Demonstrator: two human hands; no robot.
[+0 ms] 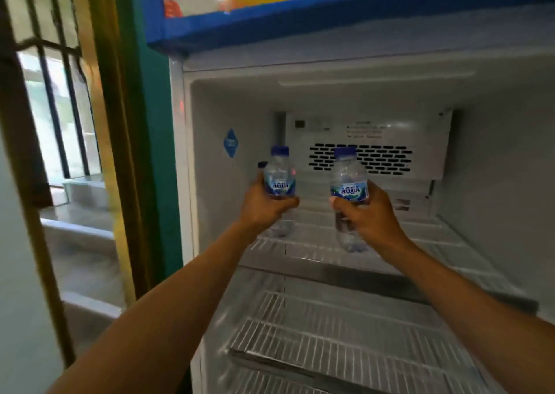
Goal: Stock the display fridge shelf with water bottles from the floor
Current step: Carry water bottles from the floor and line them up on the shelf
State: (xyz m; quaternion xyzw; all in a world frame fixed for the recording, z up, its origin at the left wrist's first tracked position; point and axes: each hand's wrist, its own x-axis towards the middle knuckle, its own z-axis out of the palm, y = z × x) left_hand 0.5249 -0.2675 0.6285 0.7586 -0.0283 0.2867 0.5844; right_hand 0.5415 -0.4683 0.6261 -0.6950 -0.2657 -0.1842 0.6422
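The display fridge stands open in front of me, its white wire top shelf at hand height. My left hand grips a small clear water bottle with a blue cap and blue label, held upright over the left part of that shelf. A second blue cap peeks out just behind my left hand. My right hand grips another such bottle upright over the middle of the shelf. Both bottle bottoms hang close to the wires; I cannot tell whether they touch.
A vented grey panel covers the fridge's back wall behind the bottles. A lower wire shelf lies below. The blue top of the fridge overhangs above. To the left are a green frame and a barred window.
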